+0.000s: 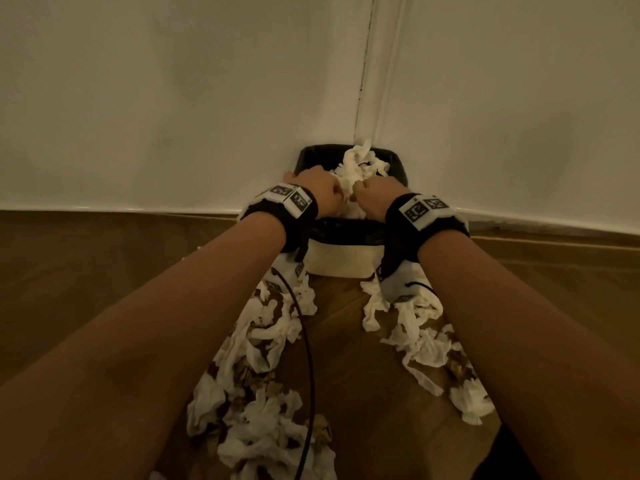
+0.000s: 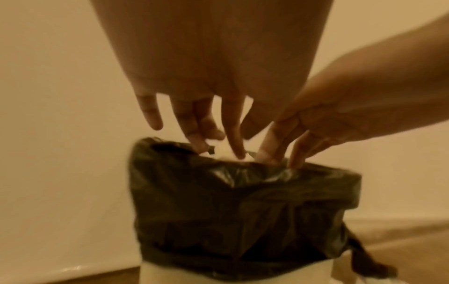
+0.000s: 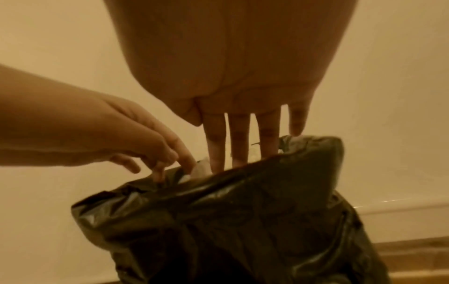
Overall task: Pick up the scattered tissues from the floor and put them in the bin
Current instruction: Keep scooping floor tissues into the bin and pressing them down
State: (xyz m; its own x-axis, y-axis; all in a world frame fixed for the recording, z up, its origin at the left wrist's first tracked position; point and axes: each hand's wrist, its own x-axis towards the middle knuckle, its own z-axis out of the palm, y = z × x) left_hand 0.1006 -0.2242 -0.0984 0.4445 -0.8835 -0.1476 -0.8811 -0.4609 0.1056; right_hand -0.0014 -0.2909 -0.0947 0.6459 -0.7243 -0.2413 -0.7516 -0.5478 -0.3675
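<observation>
Both hands over bin, left hand and right hand fingers straight, spread, pressing tissues into black liner, more tissues on floor.

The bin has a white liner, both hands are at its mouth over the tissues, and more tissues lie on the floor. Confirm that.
Wrong on the liner: it is black, as the left wrist view shows. The rest stands: left hand and right hand are at the bin mouth, tissues remain on the floor.

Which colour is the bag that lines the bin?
Black. The bag shows best in the left wrist view.
</observation>
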